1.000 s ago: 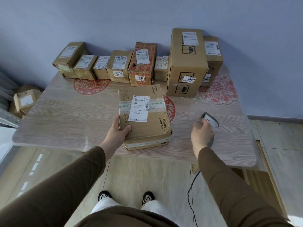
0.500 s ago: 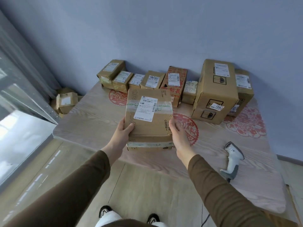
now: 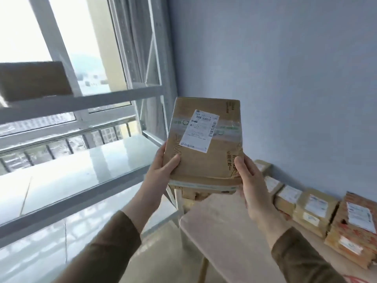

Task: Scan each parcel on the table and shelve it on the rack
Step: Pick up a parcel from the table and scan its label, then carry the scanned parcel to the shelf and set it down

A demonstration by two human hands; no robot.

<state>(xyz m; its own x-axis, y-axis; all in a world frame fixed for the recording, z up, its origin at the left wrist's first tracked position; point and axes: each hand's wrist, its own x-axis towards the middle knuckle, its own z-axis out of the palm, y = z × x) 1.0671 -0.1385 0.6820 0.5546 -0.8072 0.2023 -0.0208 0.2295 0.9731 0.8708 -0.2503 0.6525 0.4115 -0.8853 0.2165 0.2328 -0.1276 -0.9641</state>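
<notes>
Both hands grip one cardboard parcel (image 3: 205, 144) and hold it in the air, clear of the surface (image 3: 220, 231) and of the rack (image 3: 81, 180). The left hand (image 3: 161, 172) clamps the parcel's near left corner, thumb lying across the top face and fingers hidden beneath. The right hand (image 3: 252, 184) clamps the near right corner, thumb on the top face close to the crumpled edge. The parcel's broad face is turned toward the camera, tilted slightly, and carries a white shipping label (image 3: 201, 130) set at an angle across a band of clear tape. Printed characters run along the right edge, too blurred to read.

The rack stands to the left, a pale metal frame in front of a large window (image 3: 61, 37). Its middle shelf, glossy and reflective, lies just left of the parcel and below it. On the upper shelf at far left a brown box (image 3: 34, 80) sits near the frame edge, blurred.

To the right, the pale wood surface runs along the blue wall (image 3: 285, 68). A row of other parcels (image 3: 314, 213) stands against that wall, each with a white label; the nearest right one is printed in red and orange. Under the held parcel, another brown box (image 3: 195, 196) shows beyond the surface's left end; what it rests on cannot be told. Brown sleeves cover both forearms.
</notes>
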